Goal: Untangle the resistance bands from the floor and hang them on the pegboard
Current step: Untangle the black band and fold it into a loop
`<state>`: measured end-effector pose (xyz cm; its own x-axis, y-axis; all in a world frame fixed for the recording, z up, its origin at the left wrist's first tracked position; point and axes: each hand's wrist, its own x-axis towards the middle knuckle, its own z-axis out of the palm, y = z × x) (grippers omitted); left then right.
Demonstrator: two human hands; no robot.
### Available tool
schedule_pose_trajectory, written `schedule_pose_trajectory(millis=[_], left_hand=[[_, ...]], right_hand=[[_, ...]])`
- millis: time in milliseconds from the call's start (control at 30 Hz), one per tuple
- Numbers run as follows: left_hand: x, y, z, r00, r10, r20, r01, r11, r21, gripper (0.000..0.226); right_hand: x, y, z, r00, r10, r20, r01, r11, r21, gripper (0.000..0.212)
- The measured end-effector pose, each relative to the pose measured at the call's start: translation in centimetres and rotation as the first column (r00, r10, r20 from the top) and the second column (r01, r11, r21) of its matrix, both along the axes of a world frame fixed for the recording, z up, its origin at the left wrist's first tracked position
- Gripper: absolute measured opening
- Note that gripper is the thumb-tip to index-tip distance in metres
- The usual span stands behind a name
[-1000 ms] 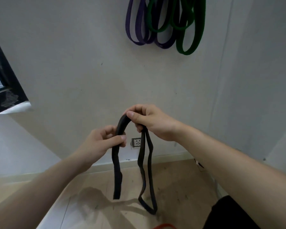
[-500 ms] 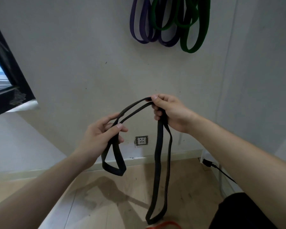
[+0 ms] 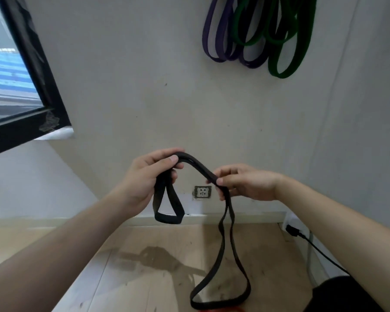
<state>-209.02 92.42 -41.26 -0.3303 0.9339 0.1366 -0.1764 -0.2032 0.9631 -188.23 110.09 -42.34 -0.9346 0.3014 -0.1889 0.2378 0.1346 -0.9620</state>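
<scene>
Between our two hands, at chest height before the pale wall, arches the flat black rubber resistance band point(image 3: 169, 218). Our left hand point(image 3: 144, 176) grips it with fingers point(image 3: 164, 155) curled over the doubled strap, and a short loop hangs just below. Our right hand point(image 3: 245, 183) pinches the strap between thumb and fingertips, and a long loop drops from it towards the wooden floor point(image 3: 144, 278). High on the wall hang purple rubber bands point(image 3: 218, 59) and green rubber bands point(image 3: 282, 74), well apart from ours.
</scene>
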Motion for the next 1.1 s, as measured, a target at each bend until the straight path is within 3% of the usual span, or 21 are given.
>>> schedule_pose_trajectory(millis=[100, 267, 433, 600, 667, 733, 833, 933, 1100], left_hand=[[0.4, -0.2, 0.2, 0.997, -0.063, -0.033, 0.062, 0.998, -0.011, 0.027], [1.0, -0.2, 0.0, 0.986, -0.135, -0.094, 0.133, 0.991, -0.025, 0.03], [0.6, -0.4, 0.1, 0.986, -0.091, -0.141, 0.087, 0.996, -0.03, 0.038], [0.1, -0.9, -0.4, 0.955, -0.126, -0.267, 0.113, 0.992, -0.064, 0.028], [0.0, -1.1, -0.7, 0.925, -0.134, -0.355, 0.105, 0.99, -0.099, 0.022], [-0.1, -1.2, -0.9, 0.929, -0.111, -0.352, 0.086, 0.993, -0.086, 0.023], [-0.2, -1.1, -0.8, 0.954, -0.013, -0.299, 0.012, 1.0, -0.005, 0.032], [-0.3, -1.1, -0.7, 0.948, 0.049, -0.313, -0.036, 0.998, 0.048, 0.031], [-0.4, -1.2, -0.2, 0.958, 0.096, -0.269, -0.088, 0.995, 0.044, 0.026]], right_hand=[[-0.9, -1.8, -0.4, 0.997, 0.06, 0.044, -0.064, 0.994, 0.09, 0.04], [-3.1, -4.8, 1.1, 0.961, -0.025, -0.277, 0.038, 0.998, 0.041, 0.039], [-3.3, -5.7, 2.9, 0.934, -0.133, -0.332, 0.214, 0.951, 0.221, 0.023], [-3.5, -6.1, 3.8, 0.873, -0.203, -0.444, 0.314, 0.93, 0.192, 0.013], [-3.5, -5.8, 4.0, 0.828, -0.269, -0.491, 0.375, 0.918, 0.129, 0.01], [-3.3, -5.2, 4.2, 0.792, -0.33, -0.514, 0.423, 0.903, 0.072, 0.01], [-3.0, -4.3, 3.9, 0.785, -0.38, -0.49, 0.449, 0.893, 0.026, 0.016], [-2.4, -3.3, 3.3, 0.835, -0.37, -0.408, 0.418, 0.908, 0.032, 0.022], [-1.1, -2.7, 2.3, 0.968, -0.179, -0.174, 0.205, 0.967, 0.149, 0.026]])
